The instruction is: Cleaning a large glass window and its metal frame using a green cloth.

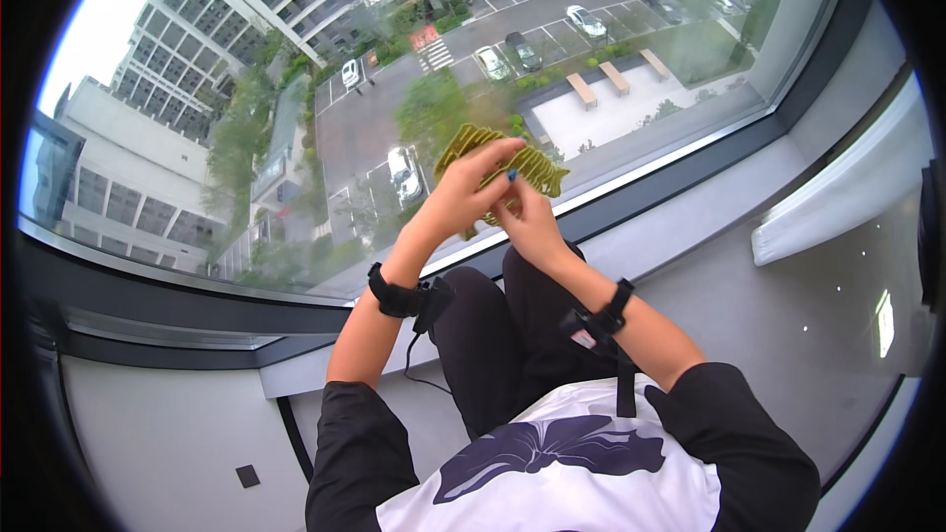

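Note:
A yellow-green cloth with a ribbed, striped surface (543,171) is bunched up between my hands in front of the window glass. My left hand (467,186) grips it from the left, with the fingers bent over its top. Close beside the left thumb, my right hand (533,227) pinches the cloth's lower part, and its fingertips are partly hidden. Small blue patches show at the left thumb and a left fingertip. Whether the cloth touches the glass, I cannot tell.
A dark window frame (628,218) and a pale sill (665,225) run before my knees (473,310). To the right hangs a white curtain (842,177). Black straps with devices circle my wrists; a cable (410,366) trails from the left one. Outside, far below, are parked cars.

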Demonstrator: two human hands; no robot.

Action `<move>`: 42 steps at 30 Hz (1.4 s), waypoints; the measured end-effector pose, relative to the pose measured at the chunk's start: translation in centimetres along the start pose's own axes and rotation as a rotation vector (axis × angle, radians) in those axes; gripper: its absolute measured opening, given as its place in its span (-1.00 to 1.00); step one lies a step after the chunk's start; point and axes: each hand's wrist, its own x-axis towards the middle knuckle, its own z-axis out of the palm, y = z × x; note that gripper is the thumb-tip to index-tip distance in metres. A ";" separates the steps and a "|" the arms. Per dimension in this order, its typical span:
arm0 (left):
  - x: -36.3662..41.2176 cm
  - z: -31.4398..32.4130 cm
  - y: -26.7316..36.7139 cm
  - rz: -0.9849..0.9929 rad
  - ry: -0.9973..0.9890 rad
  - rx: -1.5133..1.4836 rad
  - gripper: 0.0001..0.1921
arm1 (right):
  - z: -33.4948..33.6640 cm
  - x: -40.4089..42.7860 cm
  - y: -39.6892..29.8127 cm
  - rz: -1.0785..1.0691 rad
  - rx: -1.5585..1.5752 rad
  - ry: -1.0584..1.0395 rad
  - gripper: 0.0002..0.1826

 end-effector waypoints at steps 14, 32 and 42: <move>-1.1 -1.6 2.2 0.248 0.328 0.453 -0.62 | 3.6 6.3 2.3 0.180 -0.013 0.859 0.02; -6.4 -12.2 5.4 0.618 0.960 1.258 -0.79 | 3.1 11.9 -5.3 -1.314 -0.938 0.404 -0.57; -10.4 -15.1 -0.4 0.348 0.895 1.478 -0.63 | -21.1 15.7 -9.9 -0.717 -0.799 1.185 -0.48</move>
